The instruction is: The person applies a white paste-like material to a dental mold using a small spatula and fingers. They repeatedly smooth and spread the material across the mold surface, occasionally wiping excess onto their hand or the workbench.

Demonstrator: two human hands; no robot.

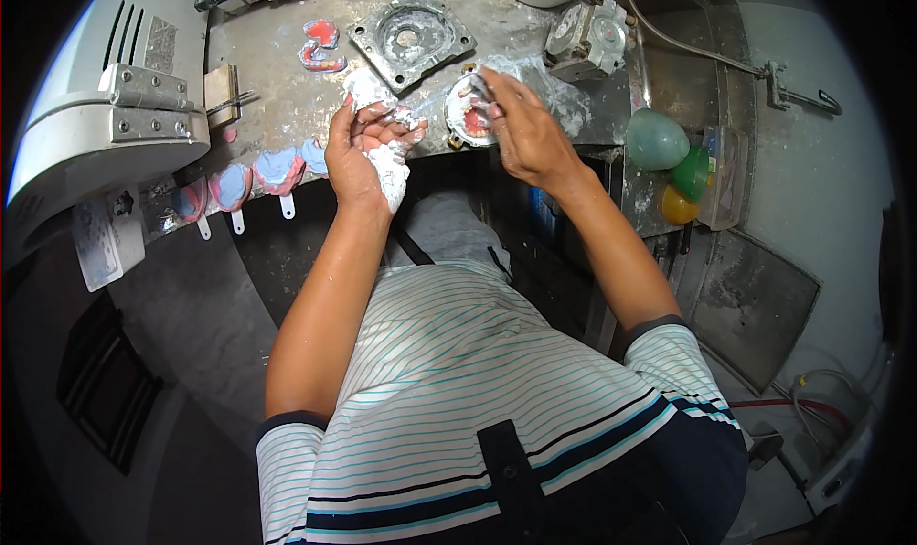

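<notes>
- At six o'clock, nearest the camera, a striped polo shirt (478,402) fills the lower frame, and both bare forearms rise from it toward the metal surface (287,96).
- Toward eleven o'clock from the shirt, the left hand (358,149) is closed in a full grip round a lump of white plaster (390,168), which bulges out above and below the fist.
- At one o'clock, the right hand (525,129) bends over a round brass flask (468,115) at the front edge of the surface; its fingers are curled onto the flask's right rim and seem to pinch a slim tool, though I cannot tell that for sure. Pink wax shows inside, ringed with wet plaster.
- Judging by this, the step in hand is packing plaster into the flask; the next move seems to call for bringing the lump across and pressing it in evenly without burying the pink part.
- At nine o'clock of the left hand, blue-and-pink impression trays (253,177) lie in a row along the edge.
- Farther off, at twelve o'clock, a square metal flask half (411,37) lies flat, with pink wax pieces (322,46) to its left.
- At three o'clock, green and yellow rubber bowls (669,158) sit together.
</notes>
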